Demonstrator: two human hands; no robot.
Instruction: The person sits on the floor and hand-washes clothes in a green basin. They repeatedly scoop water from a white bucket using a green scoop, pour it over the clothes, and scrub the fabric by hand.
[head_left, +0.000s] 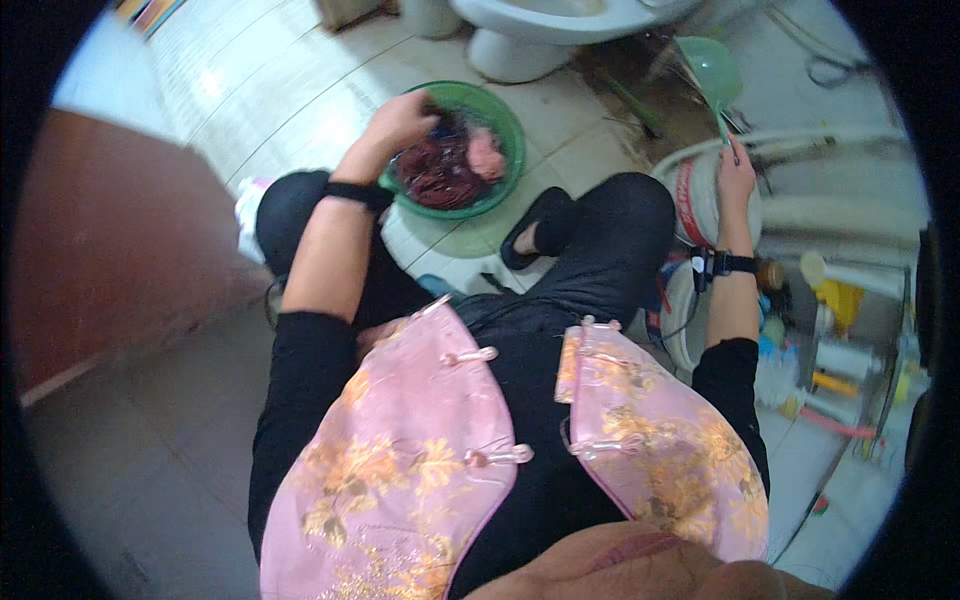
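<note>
On the tiled floor before me stands a green plastic basin (512, 161). Dark red wet cloth (442, 176) lies in it beside a pink cloth (486, 155). My left hand (401, 124) is over the basin's far left side, its curled fingers gripping a dark part of the cloth; the fingertips are partly hidden and blurred. Out to the right, my right hand (737, 176) grips the handle of a translucent green plastic dipper (712, 71). The dipper's bowl is raised past a white bucket (701, 195) with a red band.
A white ceramic toilet or basin pedestal (517, 56) stands beyond the green basin. A second bucket (679, 307) is by my right knee. A rack (855, 322) of bottles and bags lines the right side. A brown panel (127, 247) rises at left.
</note>
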